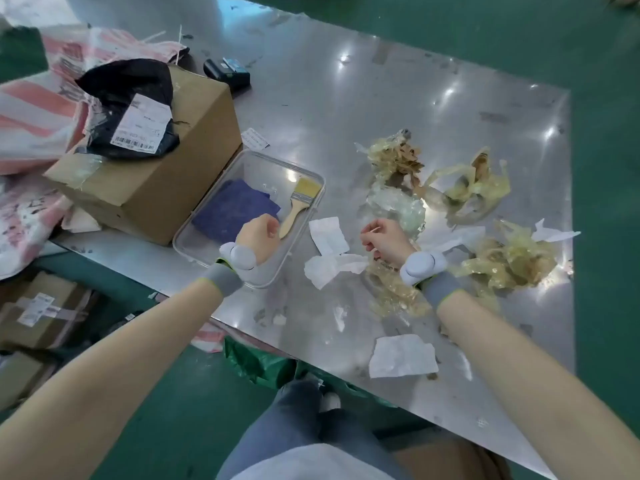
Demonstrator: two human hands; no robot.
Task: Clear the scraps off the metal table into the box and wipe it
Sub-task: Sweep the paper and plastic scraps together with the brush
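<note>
Over a metal surface (346, 109) strewn with tape scraps (485, 188), both hands, left hand (258, 237) and right hand (384, 239), hover loosely curled and apparently empty; sticky tape could cling to fingers short of the cardboard box (156, 188).

left hand (258, 237): grip loosely curled | right hand (384, 239): grip loosely curled, arms extended

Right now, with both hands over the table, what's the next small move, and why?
Probably lower the right hand onto the white paper scraps just beside it and gather them. Tape wads and paper are strewn across the metal table, so wiping with the blue cloth looks premature.
</note>
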